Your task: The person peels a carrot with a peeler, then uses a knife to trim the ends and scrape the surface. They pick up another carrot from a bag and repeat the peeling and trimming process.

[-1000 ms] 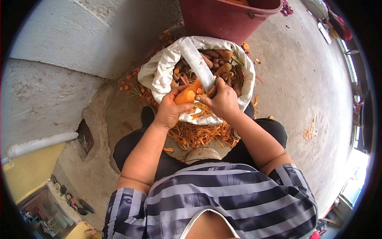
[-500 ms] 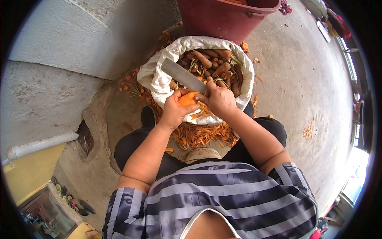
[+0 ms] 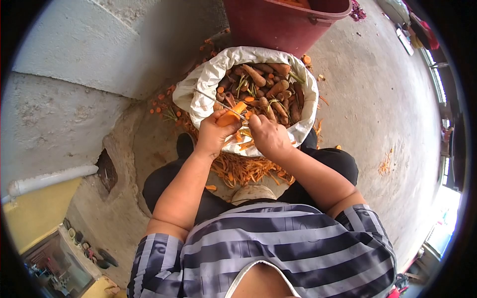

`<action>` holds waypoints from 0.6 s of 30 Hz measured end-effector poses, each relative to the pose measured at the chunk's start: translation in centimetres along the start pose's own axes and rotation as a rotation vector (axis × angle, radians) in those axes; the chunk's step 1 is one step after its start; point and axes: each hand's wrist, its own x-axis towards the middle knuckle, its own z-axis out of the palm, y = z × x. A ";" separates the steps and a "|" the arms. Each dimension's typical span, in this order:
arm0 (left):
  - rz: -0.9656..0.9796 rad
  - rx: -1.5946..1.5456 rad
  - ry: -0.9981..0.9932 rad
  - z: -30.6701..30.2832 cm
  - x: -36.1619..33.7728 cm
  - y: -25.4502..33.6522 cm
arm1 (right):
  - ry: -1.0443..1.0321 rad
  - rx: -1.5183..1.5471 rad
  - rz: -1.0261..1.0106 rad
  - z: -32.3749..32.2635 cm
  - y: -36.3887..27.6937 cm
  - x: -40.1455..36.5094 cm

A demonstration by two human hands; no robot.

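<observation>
My left hand (image 3: 214, 135) is closed round a peeled orange carrot (image 3: 229, 116), over the near left part of an open white sack (image 3: 201, 79). In my right hand (image 3: 271, 135), just to the right, is the handle end of a knife (image 3: 211, 97). Its blade is seen nearly edge-on, slanting up to the left across the carrot. The fingers hide the handle. Unpeeled carrots (image 3: 254, 75) with some green stems fill the sack below both hands, and orange peelings lie on its near rim.
A dark red tub (image 3: 283, 27) stands just beyond the sack. Peelings (image 3: 248, 168) are heaped on the floor between my legs, and carrot slices (image 3: 160, 103) lie to the left. A concrete wall (image 3: 74, 54) and white pipe (image 3: 54, 181) are at the left.
The knife blade has turned from flat-on to nearly edge-on and now crosses the carrot. My left hand has shifted slightly left, and the carrot is tilted more upward.
</observation>
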 end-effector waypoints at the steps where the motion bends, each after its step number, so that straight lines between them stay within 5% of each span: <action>1: -0.003 -0.010 0.004 0.0 0.0 0.0 | -0.068 0.011 0.074 -0.2 -0.4 -0.1; 13: 0.060 0.041 0.035 1.3 0.1 -2.0 | -0.114 -0.109 0.113 1.1 -0.5 0.0; 16: 0.045 -0.005 0.050 1.1 0.1 -2.0 | -0.178 0.013 0.207 1.7 0.2 0.7; 18: -0.010 -0.102 0.026 1.1 -0.1 -1.5 | -0.019 0.321 0.210 2.3 1.0 0.9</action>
